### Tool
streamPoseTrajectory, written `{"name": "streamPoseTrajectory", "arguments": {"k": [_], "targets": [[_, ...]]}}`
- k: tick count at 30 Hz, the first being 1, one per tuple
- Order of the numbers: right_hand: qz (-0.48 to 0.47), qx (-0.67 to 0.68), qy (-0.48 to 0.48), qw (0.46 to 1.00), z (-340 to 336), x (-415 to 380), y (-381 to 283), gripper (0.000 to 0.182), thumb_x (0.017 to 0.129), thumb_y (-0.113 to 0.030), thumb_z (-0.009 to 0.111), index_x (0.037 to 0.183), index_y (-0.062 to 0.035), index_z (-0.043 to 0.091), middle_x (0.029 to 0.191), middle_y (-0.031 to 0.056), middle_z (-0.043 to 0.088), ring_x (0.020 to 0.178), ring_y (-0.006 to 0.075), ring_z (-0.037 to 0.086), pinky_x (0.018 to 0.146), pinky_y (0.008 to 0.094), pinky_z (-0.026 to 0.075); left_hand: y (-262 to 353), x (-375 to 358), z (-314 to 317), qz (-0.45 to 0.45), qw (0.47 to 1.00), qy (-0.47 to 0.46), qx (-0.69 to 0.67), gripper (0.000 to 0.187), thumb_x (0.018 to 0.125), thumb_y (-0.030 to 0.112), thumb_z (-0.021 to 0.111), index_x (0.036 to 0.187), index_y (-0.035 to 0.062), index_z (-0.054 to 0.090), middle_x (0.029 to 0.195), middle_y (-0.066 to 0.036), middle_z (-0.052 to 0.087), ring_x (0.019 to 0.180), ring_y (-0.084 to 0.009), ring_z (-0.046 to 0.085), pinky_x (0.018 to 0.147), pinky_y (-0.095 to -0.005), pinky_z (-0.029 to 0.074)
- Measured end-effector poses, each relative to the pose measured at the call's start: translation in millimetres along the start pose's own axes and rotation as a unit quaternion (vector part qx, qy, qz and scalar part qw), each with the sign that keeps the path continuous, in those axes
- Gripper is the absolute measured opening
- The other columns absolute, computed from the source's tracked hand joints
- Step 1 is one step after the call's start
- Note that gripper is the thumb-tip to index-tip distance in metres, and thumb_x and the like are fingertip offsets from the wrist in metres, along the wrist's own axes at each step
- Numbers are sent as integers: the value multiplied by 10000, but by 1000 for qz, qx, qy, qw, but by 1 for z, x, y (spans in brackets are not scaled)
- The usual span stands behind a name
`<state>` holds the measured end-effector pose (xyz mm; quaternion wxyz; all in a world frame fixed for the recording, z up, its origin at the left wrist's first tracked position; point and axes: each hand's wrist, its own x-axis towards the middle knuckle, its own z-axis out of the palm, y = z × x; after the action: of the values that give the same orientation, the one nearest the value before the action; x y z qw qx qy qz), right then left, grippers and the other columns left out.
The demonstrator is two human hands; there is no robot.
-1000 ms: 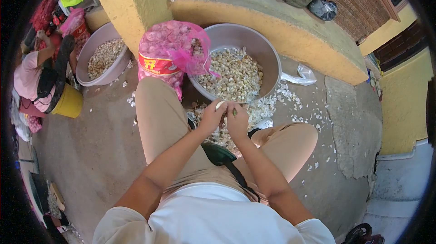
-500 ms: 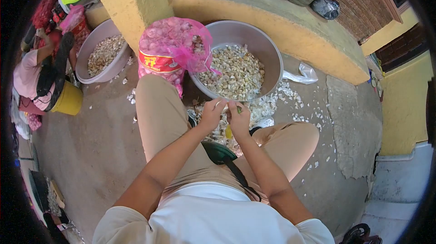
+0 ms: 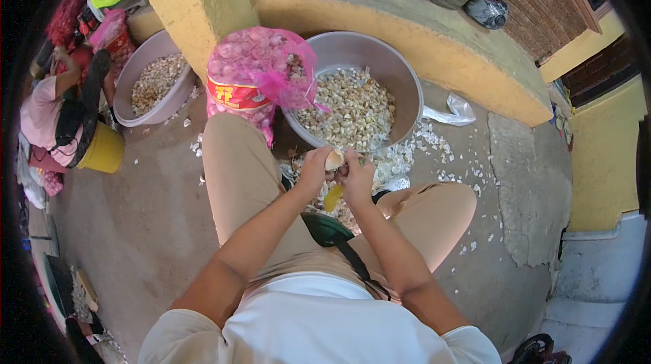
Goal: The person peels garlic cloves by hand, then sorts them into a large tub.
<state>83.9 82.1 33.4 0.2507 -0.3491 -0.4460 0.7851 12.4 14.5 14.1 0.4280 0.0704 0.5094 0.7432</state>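
Note:
My left hand [image 3: 314,170] is closed around a pale garlic bulb [image 3: 334,160], which shows between its thumb and fingers. Close beside it, my right hand [image 3: 358,177] has its fingers curled at the bulb. A flat yellow object [image 3: 333,198], perhaps a tool's handle, sticks out below the right hand; its other end is hidden. Just beyond both hands stands a large grey tub [image 3: 416,86] holding many loose garlic cloves [image 3: 349,106]. A pink mesh sack [image 3: 244,59] of garlic bulbs leans at the tub's left side.
Papery garlic skins [image 3: 400,160] litter the floor between and around my feet. Farther left, a person [image 3: 51,110] sits on a yellow bucket [image 3: 102,150] beside another tub [image 3: 154,118] of cloves. A low yellow wall [image 3: 407,38] runs behind the tubs.
The bulb has turned and shows more of its pale side between my hands. The yellow object has swung slightly left and shows more fully. My hands stay in nearly the same place.

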Motion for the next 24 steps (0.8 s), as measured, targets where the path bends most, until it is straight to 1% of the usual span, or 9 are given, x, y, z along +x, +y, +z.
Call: {"name": "streamPoseTrajectory", "arguments": {"k": [2,5,8,9,13,16,19,22,24], "targets": [[-15,-53,-4,998,2,-2,-8,266,829,-258,507,678,-40,490,514,1,417,387,74,362,335,209,272,-9,4,1,54,998,19,41,349,856,336,371,686,56,493,537,-25,462,377,-98,400,312,-221,265],[-57,-159,-6,986,-1,-1,-13,270,831,-249,500,679,-27,504,500,0,430,402,71,388,350,207,292,-1,1,0,-16,998,-6,66,384,870,373,332,694,62,474,556,-31,459,420,-115,442,325,-247,317],[-134,-266,26,954,-12,13,-11,280,832,-240,498,665,-17,522,489,0,451,416,69,409,373,216,313,1,7,-2,-58,997,36,38,386,871,407,312,775,63,458,589,-31,455,440,-127,457,351,-268,375],[-158,-301,28,940,-14,15,-12,284,832,-238,499,658,-15,526,488,0,460,418,69,411,380,221,318,8,5,-6,-63,998,-4,-7,298,849,347,408,911,58,443,686,-37,501,491,-125,505,380,-245,428],[-229,-369,49,899,-20,22,-2,299,830,-230,502,630,-9,528,482,4,479,419,76,426,397,237,329,19,-1,7,-33,996,-29,83,299,840,326,450,957,51,440,769,-51,507,663,-155,553,484,-302,498],[-168,-367,21,915,-19,22,-6,266,821,-240,508,757,9,577,532,96,530,443,162,498,449,293,387,17,2,5,-35,992,-49,113,299,851,294,437,989,29,439,833,-72,516,738,-172,563,571,-307,513],[15,-139,3,990,-20,24,-10,245,829,-226,504,677,-34,498,499,17,457,395,90,397,379,231,327,12,10,-3,-62,995,-70,15,313,871,275,386,1005,-3,439,870,-98,538,745,-177,567,620,-288,506],[106,86,-3,991,-23,28,-13,250,829,-269,507,706,-58,451,522,21,436,363,95,347,351,241,296,15,13,-8,-82,987,-74,-119,307,875,251,363,983,-22,453,865,-114,549,741,-172,571,645,-266,507],[127,98,-14,987,-28,31,-15,243,828,-264,510,725,-53,446,537,26,437,357,93,322,350,237,283,17,18,-14,-87,982,-32,-165,307,876,244,351,967,-27,462,850,-117,555,732,-172,573,646,-262,509]]}}
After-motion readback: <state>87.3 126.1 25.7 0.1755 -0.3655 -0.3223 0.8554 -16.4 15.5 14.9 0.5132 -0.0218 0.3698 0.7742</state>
